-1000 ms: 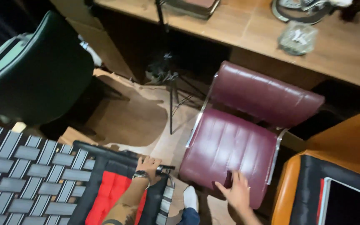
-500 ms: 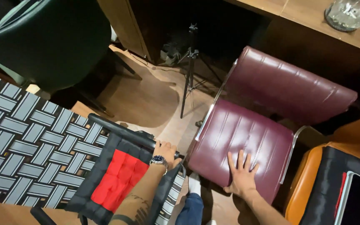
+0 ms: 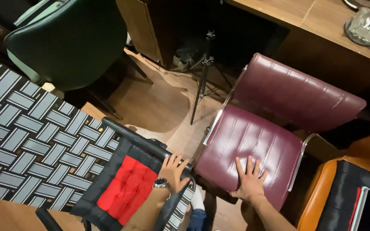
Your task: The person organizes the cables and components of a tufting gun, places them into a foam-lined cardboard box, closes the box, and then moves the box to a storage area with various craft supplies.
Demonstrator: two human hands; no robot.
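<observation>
Hands, two: left hand (image 3: pixel 173 172) on black chair (image 3: pixel 125 141), right hand (image 3: pixel 249 182) on maroon chair (image 3: pixel 253 145).

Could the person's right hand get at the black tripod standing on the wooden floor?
Probably yes, with a stretch. The right hand lies flat on the maroon leather chair seat, and the black tripod stands beyond the seat's front-left edge with open wooden floor around it.

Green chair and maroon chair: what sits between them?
Head view: a black tripod stand on the wooden floor, between the green chair and the maroon chair.
</observation>
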